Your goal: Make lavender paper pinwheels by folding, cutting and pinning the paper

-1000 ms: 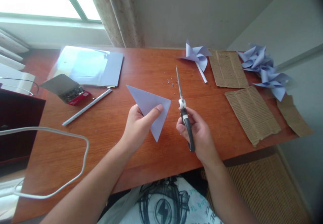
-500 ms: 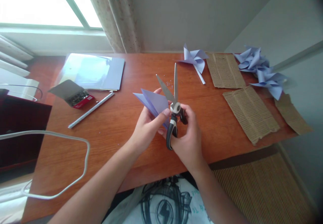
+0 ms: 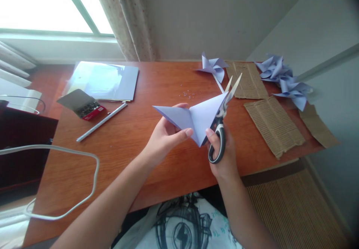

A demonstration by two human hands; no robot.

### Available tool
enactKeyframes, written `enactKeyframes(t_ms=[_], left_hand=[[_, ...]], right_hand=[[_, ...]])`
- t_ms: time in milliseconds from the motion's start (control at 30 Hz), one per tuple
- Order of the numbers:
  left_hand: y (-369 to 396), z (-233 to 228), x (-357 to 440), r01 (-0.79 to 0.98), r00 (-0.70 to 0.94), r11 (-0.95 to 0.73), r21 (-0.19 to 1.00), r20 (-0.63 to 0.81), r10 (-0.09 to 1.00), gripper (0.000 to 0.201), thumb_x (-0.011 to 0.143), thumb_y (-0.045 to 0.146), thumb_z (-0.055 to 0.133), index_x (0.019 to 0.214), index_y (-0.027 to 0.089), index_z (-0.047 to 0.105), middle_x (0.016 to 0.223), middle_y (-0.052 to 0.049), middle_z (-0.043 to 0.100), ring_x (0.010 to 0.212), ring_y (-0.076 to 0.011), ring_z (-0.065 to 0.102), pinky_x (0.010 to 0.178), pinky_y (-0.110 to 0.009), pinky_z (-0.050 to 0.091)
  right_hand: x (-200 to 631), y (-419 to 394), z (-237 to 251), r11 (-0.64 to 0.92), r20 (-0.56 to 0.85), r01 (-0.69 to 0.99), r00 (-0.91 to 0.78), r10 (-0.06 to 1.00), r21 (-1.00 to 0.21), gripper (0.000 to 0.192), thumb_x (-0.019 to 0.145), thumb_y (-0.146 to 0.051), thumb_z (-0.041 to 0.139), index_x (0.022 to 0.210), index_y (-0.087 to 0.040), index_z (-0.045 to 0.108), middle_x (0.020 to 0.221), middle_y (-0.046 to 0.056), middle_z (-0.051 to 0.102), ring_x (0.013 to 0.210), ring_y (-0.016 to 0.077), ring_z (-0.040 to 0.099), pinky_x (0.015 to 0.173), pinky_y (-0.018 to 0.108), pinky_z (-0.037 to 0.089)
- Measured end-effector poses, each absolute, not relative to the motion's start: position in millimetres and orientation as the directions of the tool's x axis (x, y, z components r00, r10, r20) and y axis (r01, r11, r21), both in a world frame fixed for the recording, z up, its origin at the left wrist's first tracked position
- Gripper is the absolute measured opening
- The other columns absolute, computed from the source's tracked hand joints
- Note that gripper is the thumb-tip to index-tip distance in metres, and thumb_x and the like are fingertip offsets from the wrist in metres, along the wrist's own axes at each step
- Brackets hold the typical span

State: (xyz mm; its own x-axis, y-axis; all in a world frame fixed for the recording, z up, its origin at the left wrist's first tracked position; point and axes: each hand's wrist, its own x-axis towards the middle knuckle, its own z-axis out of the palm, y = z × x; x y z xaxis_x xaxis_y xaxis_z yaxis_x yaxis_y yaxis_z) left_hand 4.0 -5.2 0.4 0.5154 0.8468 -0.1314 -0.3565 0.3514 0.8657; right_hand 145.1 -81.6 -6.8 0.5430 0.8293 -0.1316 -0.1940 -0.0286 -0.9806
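A creased sheet of pale purple paper (image 3: 206, 110) is spread between my hands above the table, its two halves opened at a fold. My left hand (image 3: 168, 135) grips its left half, thumb on top and fingers underneath. In my right hand (image 3: 226, 148) are scissors (image 3: 220, 140) with black and white handles, the thumb through one loop. Their blades point up and away, slightly apart, behind the paper's right corner. My right thumb also presses on the paper's right half; the fingers beneath are mostly hidden.
Paper pinwheels (image 3: 214, 67) lie at the back and right, near corrugated cardboard pieces (image 3: 273, 123). On the left are an open small box (image 3: 86, 108) of metal bits, a white paper stick (image 3: 102, 122), a plastic-covered folder (image 3: 112, 79) and a white cable (image 3: 97, 174).
The folded paper has been opened out wider. My right hand has moved right with the scissors, whose blades have closed partway and tilted right.
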Motion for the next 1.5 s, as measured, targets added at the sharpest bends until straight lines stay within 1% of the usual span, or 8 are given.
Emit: enactKeyframes(t_ms=[167, 500, 667, 900, 1000, 1167, 1333, 1500], left_hand=[[-6.0, -2.0, 6.4, -0.346, 0.632, 0.408, 0.845, -0.112, 0.767, 0.073, 0.071, 0.018, 0.089, 0.135, 0.023, 0.055, 0.115, -0.006, 0.070, 0.099, -0.0193, 0.069, 0.086, -0.027, 0.058], [-9.2, 0.5, 5.8, -0.330, 0.690, 0.421, 0.845, -0.089, 0.718, 0.075, 0.073, 0.013, 0.084, 0.140, 0.025, 0.053, 0.120, -0.006, 0.065, 0.102, -0.0192, 0.065, 0.090, -0.029, 0.056], [-5.8, -1.3, 3.1, -0.282, 0.593, 0.350, 0.893, -0.125, 0.796, 0.059, 0.071, 0.012, 0.079, 0.127, 0.023, 0.065, 0.121, -0.005, 0.069, 0.096, -0.0180, 0.065, 0.082, -0.024, 0.053], [-2.6, -7.0, 4.2, -0.214, 0.381, 0.269, 0.939, -0.173, 0.908, 0.026, 0.082, 0.031, 0.075, 0.104, 0.019, 0.077, 0.117, -0.009, 0.076, 0.108, -0.0280, 0.068, 0.090, -0.032, 0.053], [-2.2, -7.6, 6.1, -0.272, 0.306, 0.294, 0.916, -0.207, 0.929, 0.027, 0.083, 0.038, 0.075, 0.099, 0.017, 0.078, 0.112, -0.010, 0.077, 0.108, -0.0293, 0.070, 0.093, -0.034, 0.053], [-1.3, -9.0, 8.7, -0.387, 0.254, 0.392, 0.834, -0.312, 0.915, 0.033, 0.082, 0.044, 0.075, 0.096, 0.014, 0.079, 0.102, -0.012, 0.079, 0.099, -0.0307, 0.073, 0.085, -0.036, 0.057], [-2.4, -6.0, 8.3, -0.320, 0.241, 0.469, 0.823, -0.408, 0.881, 0.028, 0.069, 0.033, 0.083, 0.088, 0.013, 0.077, 0.092, -0.009, 0.079, 0.087, -0.0266, 0.073, 0.075, -0.030, 0.056], [-4.2, -4.4, 6.1, -0.181, 0.271, 0.431, 0.884, -0.376, 0.886, 0.029, 0.077, 0.037, 0.077, 0.091, 0.012, 0.077, 0.090, -0.008, 0.079, 0.087, -0.0259, 0.072, 0.074, -0.028, 0.052]], right_hand=[[150.2, -84.8, -14.4, 0.018, -0.181, -0.317, 0.587, 0.789, -0.948, 0.025, 0.077, -0.030, 0.081, 0.096, -0.024, 0.065, 0.090, -0.003, 0.067, 0.080, 0.0150, 0.064, 0.077, 0.029, 0.053], [160.3, -91.4, -18.7, 0.034, -0.174, -0.348, 0.550, 0.816, -0.937, 0.028, 0.080, -0.031, 0.081, 0.104, -0.026, 0.068, 0.102, -0.001, 0.071, 0.092, 0.0189, 0.067, 0.088, 0.034, 0.055], [161.3, -93.6, -18.7, 0.049, -0.120, -0.294, 0.530, 0.840, -0.955, 0.025, 0.083, -0.031, 0.080, 0.105, -0.027, 0.068, 0.101, -0.001, 0.071, 0.091, 0.0178, 0.066, 0.084, 0.031, 0.055], [159.9, -95.7, -24.0, 0.067, -0.067, -0.240, 0.508, 0.859, -0.968, 0.039, 0.077, -0.032, 0.084, 0.112, -0.029, 0.067, 0.101, 0.000, 0.070, 0.090, 0.0176, 0.065, 0.081, 0.030, 0.054], [159.4, -96.2, -26.7, 0.048, -0.070, -0.226, 0.489, 0.869, -0.973, 0.042, 0.078, -0.028, 0.084, 0.116, -0.031, 0.065, 0.096, -0.003, 0.069, 0.086, 0.0142, 0.064, 0.079, 0.027, 0.053], [158.2, -95.7, -28.0, 0.004, -0.077, -0.162, 0.497, 0.864, -0.987, 0.031, 0.082, -0.029, 0.080, 0.109, -0.028, 0.065, 0.088, -0.004, 0.066, 0.076, 0.0118, 0.061, 0.070, 0.024, 0.051], [159.6, -91.9, -27.3, 0.012, -0.073, -0.147, 0.558, 0.827, -0.989, 0.034, 0.079, -0.029, 0.082, 0.108, -0.026, 0.065, 0.093, -0.003, 0.068, 0.081, 0.0125, 0.064, 0.075, 0.025, 0.053], [172.3, -83.6, -21.8, 0.071, 0.013, -0.055, 0.691, 0.723, -0.996, 0.050, 0.075, -0.030, 0.085, 0.119, -0.027, 0.062, 0.097, -0.002, 0.067, 0.085, 0.0128, 0.065, 0.081, 0.028, 0.055]])
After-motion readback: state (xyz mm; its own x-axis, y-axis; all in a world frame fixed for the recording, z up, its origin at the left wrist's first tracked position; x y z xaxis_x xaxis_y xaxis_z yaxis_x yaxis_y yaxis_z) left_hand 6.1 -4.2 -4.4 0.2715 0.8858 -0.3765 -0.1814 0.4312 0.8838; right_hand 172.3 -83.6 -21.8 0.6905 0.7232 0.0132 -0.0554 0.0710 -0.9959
